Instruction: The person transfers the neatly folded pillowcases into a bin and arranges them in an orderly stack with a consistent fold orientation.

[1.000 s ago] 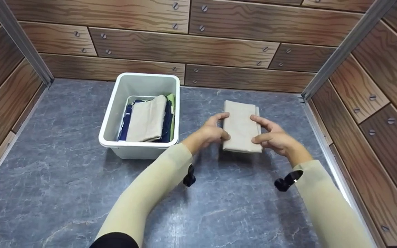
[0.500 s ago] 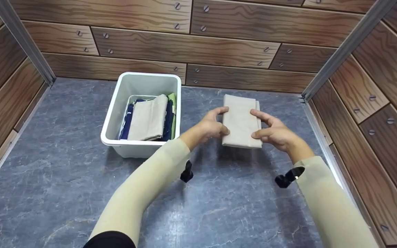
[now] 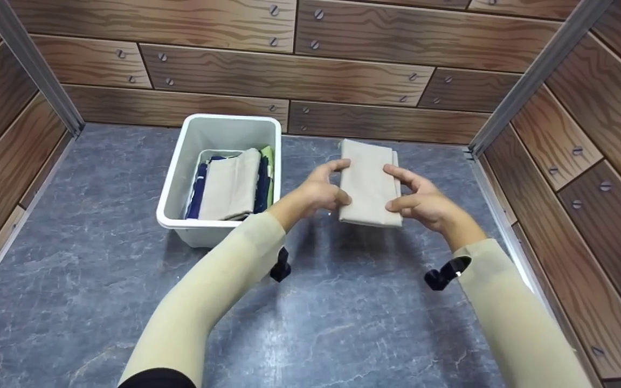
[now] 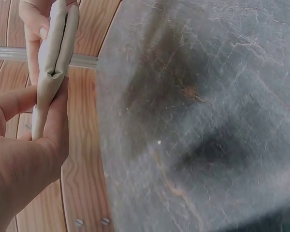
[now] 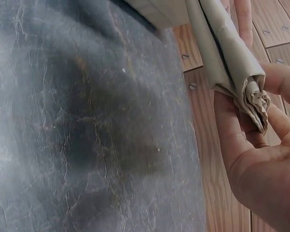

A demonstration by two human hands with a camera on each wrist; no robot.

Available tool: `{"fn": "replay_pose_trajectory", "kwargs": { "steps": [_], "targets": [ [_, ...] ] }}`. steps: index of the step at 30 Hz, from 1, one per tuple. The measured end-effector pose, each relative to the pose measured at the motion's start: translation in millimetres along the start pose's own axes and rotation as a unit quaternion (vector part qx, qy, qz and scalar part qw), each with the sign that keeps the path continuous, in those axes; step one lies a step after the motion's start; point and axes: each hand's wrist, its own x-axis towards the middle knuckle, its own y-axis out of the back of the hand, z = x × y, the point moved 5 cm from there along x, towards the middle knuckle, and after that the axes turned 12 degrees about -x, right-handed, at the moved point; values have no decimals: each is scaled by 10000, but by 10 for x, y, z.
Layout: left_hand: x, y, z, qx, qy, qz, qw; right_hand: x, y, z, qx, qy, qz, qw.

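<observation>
A folded beige cloth (image 3: pixel 368 184) hangs in the air above the grey marbled tabletop (image 3: pixel 343 302), lifted clear of it. My left hand (image 3: pixel 318 188) pinches its left edge, thumb on top and fingers beneath. My right hand (image 3: pixel 421 202) pinches the right edge the same way. In the left wrist view the folded beige cloth (image 4: pixel 52 63) shows edge-on between thumb and fingers. The right wrist view has the folded beige cloth (image 5: pixel 232 63) with its layered end resting against my fingers (image 5: pixel 241 140). A white bin (image 3: pixel 173 186) stands just left of my left hand.
The white bin holds several folded cloths: a beige one (image 3: pixel 229 184) on top, dark blue (image 3: pixel 198 188) and green (image 3: pixel 269 161) beside it. Wood-grain walls (image 3: pixel 289 70) close in the back and both sides. The right wall (image 3: pixel 574 178) runs close by my right arm.
Both hands have raised the folded beige cloth off the tabletop and carried it slightly left and away from me. The bin has not moved.
</observation>
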Motion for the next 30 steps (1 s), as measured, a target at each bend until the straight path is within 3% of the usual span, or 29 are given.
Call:
{"fn": "replay_pose_trajectory", "kwargs": {
  "steps": [10, 30],
  "targets": [
    [-113, 121, 91, -293, 6, 4, 9996, 64, -124, -100, 32, 152, -68, 9999],
    [-274, 316, 265, -47, -229, 65, 9997, 126, -317, -306, 36, 147, -179, 9997]
  ]
}}
